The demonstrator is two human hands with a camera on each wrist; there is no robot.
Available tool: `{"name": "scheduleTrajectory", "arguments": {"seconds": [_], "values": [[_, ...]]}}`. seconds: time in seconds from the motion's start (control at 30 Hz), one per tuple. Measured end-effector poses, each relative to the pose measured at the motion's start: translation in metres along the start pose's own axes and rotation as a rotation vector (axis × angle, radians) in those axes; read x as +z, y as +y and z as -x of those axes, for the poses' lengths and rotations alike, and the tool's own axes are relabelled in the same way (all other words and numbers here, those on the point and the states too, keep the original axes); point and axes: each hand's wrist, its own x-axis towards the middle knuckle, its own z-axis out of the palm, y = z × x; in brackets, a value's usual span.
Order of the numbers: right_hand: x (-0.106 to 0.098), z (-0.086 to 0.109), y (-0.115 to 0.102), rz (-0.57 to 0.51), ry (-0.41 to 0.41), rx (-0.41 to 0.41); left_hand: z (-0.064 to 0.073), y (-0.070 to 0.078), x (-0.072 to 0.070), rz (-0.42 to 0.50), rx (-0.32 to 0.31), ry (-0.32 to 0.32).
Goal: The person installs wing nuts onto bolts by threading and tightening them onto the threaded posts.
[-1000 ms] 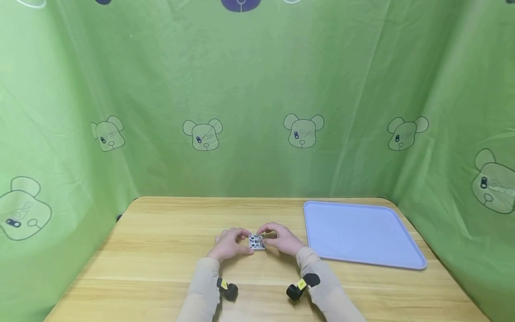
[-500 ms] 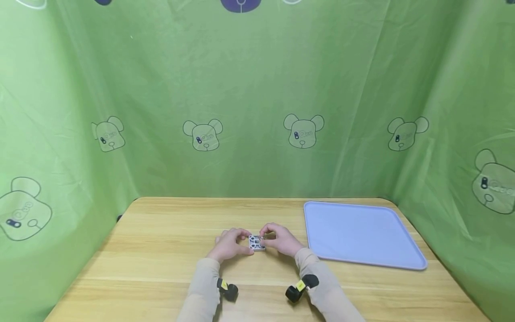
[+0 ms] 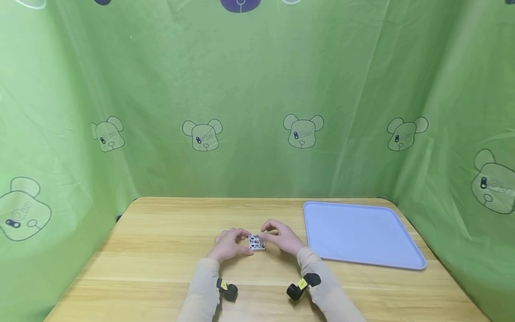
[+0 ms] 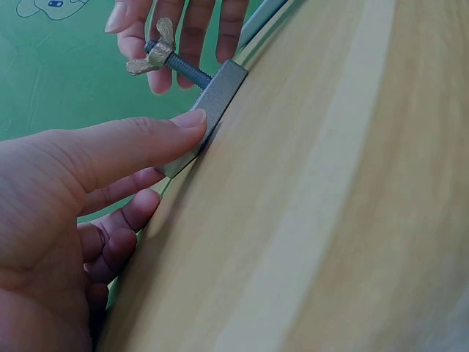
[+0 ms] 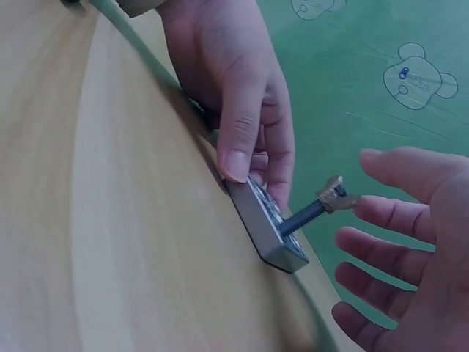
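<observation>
A small square metal block (image 3: 257,244) with round holes lies flat on the wooden table. My left hand (image 3: 228,245) grips it by its left side, the thumb on the near edge and fingers at the far edge. From the block rises a threaded bolt (image 5: 302,218), slightly tilted in the wrist views, carrying a brass-coloured wing nut (image 5: 335,196) near its top. My right hand (image 3: 284,238) is beside the wing nut with thumb and fingers spread. One fingertip is very close to a wing; whether it touches, I cannot tell.
A pale lilac tray (image 3: 362,233) lies on the right part of the wooden table (image 3: 153,268). Green curtains (image 3: 257,89) with bear-head prints hang behind and at both sides. Small black cameras (image 3: 229,292) are strapped to both wrists.
My right thumb and fingers have let go of the wing nut and spread apart, the hand shifting slightly. My left hand and the block have stayed in place.
</observation>
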Motion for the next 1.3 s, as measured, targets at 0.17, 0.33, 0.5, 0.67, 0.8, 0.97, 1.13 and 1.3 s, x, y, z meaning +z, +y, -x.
{"name": "scheduleTrajectory", "arguments": {"seconds": [0.17, 0.33, 0.5, 0.67, 0.8, 0.97, 1.13, 1.3], "values": [[-0.0038, 0.0003, 0.0007, 0.019, 0.006, -0.029, -0.0005, -0.0011, 0.0002, -0.003, 0.0, 0.004], [-0.0039, 0.0003, 0.001, 0.01, -0.014, -0.043, -0.0009, -0.0021, 0.0002, -0.002, 0.001, 0.005], [-0.0021, -0.0002, 0.0028, -0.01, -0.044, -0.049, -0.0007, -0.0019, 0.0003, 0.002, 0.001, 0.003], [0.0002, -0.0006, 0.0033, -0.03, -0.081, -0.059, -0.0011, -0.0018, 0.0012, -0.004, 0.01, 0.002], [0.0013, -0.0005, 0.0036, -0.022, -0.086, -0.073, -0.0015, -0.0017, 0.0012, 0.002, 0.003, 0.0], [0.0022, 0.0001, 0.0025, 0.002, -0.077, -0.079, -0.0015, -0.0021, 0.001, -0.002, 0.002, -0.001], [0.0033, -0.0003, 0.0017, 0.022, -0.065, -0.068, -0.0018, -0.0023, 0.0012, -0.005, 0.003, 0.001], [0.0053, 0.0, 0.0018, 0.043, -0.041, -0.049, -0.0017, -0.0023, 0.0014, -0.002, 0.007, -0.001]]}}
